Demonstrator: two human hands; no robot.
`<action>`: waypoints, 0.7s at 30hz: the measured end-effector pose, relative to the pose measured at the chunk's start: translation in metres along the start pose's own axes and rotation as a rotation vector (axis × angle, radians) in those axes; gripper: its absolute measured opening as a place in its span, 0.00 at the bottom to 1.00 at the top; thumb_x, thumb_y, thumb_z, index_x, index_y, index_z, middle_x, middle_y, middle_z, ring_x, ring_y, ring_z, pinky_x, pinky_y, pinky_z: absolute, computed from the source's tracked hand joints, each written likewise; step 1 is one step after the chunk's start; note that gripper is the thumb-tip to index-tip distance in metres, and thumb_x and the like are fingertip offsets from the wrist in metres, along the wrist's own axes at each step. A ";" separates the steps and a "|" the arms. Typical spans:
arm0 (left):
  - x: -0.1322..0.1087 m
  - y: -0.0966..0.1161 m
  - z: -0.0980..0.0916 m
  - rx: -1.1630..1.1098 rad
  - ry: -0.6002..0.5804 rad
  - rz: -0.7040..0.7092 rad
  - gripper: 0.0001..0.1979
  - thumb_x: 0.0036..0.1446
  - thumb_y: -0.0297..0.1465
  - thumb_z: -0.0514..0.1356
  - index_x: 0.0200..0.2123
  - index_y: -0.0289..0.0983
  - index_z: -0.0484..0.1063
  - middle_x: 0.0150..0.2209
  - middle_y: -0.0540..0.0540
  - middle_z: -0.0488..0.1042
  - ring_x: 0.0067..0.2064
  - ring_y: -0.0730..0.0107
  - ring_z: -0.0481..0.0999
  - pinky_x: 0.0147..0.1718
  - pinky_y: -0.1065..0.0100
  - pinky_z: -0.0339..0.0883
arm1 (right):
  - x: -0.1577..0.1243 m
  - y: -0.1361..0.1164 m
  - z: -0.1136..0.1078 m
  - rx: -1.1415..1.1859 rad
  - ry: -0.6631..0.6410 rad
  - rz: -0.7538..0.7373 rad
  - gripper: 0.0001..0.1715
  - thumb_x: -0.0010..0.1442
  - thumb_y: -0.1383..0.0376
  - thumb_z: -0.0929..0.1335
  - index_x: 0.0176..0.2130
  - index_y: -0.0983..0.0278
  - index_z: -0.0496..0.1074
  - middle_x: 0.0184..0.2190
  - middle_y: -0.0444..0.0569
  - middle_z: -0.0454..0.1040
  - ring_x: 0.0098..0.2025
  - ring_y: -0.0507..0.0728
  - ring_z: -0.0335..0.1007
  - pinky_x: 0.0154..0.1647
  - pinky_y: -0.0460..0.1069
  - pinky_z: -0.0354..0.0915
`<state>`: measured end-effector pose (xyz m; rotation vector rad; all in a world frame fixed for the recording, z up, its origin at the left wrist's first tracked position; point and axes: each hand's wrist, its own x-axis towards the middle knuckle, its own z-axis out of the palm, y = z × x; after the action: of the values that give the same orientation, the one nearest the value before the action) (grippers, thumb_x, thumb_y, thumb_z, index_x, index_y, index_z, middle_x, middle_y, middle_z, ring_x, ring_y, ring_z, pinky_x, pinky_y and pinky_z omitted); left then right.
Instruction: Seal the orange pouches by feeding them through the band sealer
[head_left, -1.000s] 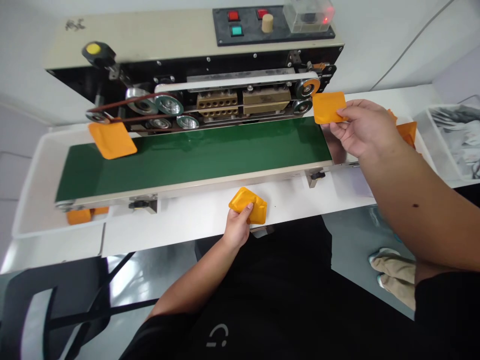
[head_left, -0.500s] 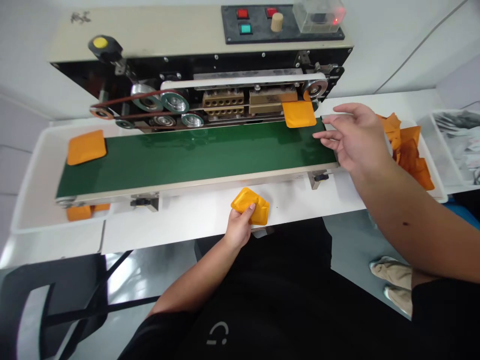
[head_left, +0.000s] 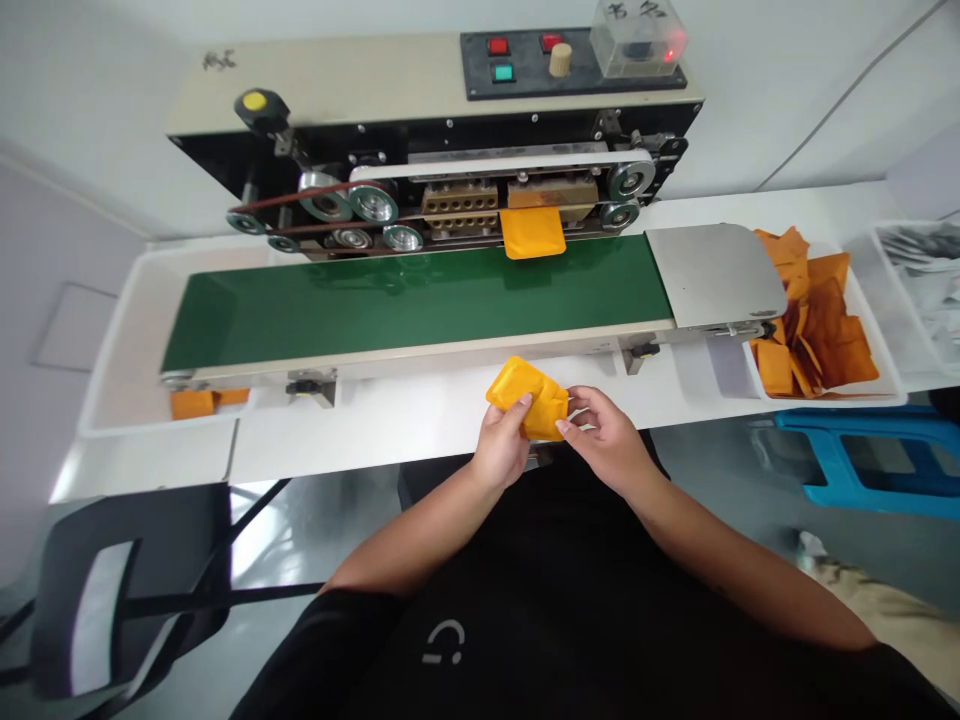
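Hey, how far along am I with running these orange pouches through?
Done: a couple of pouches lie in the left tray. In hand: one pouch sits under the sealer, and your left hand and right hand hold a small stack. Left: the heap in the right tray, so most likely remains.

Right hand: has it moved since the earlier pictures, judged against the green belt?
Yes. The right hand left the right end of the green belt, coming toward the person onto the orange pouch.

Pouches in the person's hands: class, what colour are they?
Plain orange-yellow. The pouches show best in the head view, held by the left hand and right hand.
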<state>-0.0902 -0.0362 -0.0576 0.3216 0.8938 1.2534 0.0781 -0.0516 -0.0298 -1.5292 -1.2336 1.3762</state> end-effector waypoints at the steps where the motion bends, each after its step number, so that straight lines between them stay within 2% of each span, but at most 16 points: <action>1: -0.001 -0.001 0.004 0.010 -0.019 0.013 0.25 0.56 0.46 0.79 0.49 0.39 0.80 0.49 0.43 0.85 0.54 0.51 0.86 0.57 0.54 0.79 | 0.001 0.004 0.003 0.017 -0.009 0.011 0.26 0.62 0.53 0.79 0.56 0.58 0.76 0.49 0.52 0.81 0.42 0.58 0.79 0.35 0.51 0.76; 4: -0.001 -0.005 0.014 0.041 -0.060 0.049 0.24 0.57 0.47 0.79 0.48 0.38 0.80 0.47 0.44 0.85 0.53 0.53 0.86 0.56 0.56 0.78 | 0.003 0.007 0.008 0.102 0.011 0.015 0.20 0.63 0.51 0.78 0.48 0.59 0.77 0.43 0.50 0.81 0.38 0.57 0.78 0.34 0.50 0.75; 7: -0.001 -0.005 0.019 0.049 -0.068 0.071 0.24 0.57 0.47 0.79 0.46 0.38 0.81 0.46 0.44 0.85 0.52 0.56 0.86 0.54 0.58 0.78 | 0.003 0.006 0.003 0.178 0.055 0.014 0.20 0.63 0.50 0.79 0.41 0.60 0.76 0.35 0.46 0.79 0.32 0.55 0.74 0.33 0.50 0.73; 13: -0.001 0.005 0.016 0.077 -0.062 0.073 0.28 0.56 0.50 0.79 0.51 0.39 0.80 0.53 0.42 0.84 0.54 0.54 0.85 0.50 0.58 0.82 | 0.004 -0.004 -0.020 0.275 0.091 0.004 0.22 0.60 0.51 0.81 0.42 0.62 0.77 0.33 0.46 0.79 0.28 0.52 0.72 0.30 0.48 0.70; 17: 0.001 0.010 0.010 0.115 -0.031 0.064 0.29 0.55 0.49 0.80 0.52 0.41 0.79 0.53 0.44 0.84 0.47 0.59 0.87 0.44 0.60 0.83 | 0.005 -0.016 -0.035 0.283 0.167 0.020 0.25 0.55 0.52 0.83 0.43 0.62 0.77 0.32 0.46 0.79 0.27 0.51 0.71 0.28 0.48 0.68; 21: 0.006 0.011 -0.001 0.144 -0.031 0.073 0.27 0.56 0.49 0.80 0.50 0.40 0.80 0.50 0.44 0.84 0.41 0.64 0.86 0.39 0.63 0.82 | 0.005 -0.023 -0.044 0.298 0.191 0.026 0.23 0.55 0.54 0.83 0.43 0.62 0.78 0.33 0.46 0.79 0.27 0.51 0.71 0.28 0.48 0.68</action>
<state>-0.0977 -0.0273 -0.0533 0.4909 0.9552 1.2501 0.1169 -0.0363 -0.0021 -1.4318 -0.8534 1.3291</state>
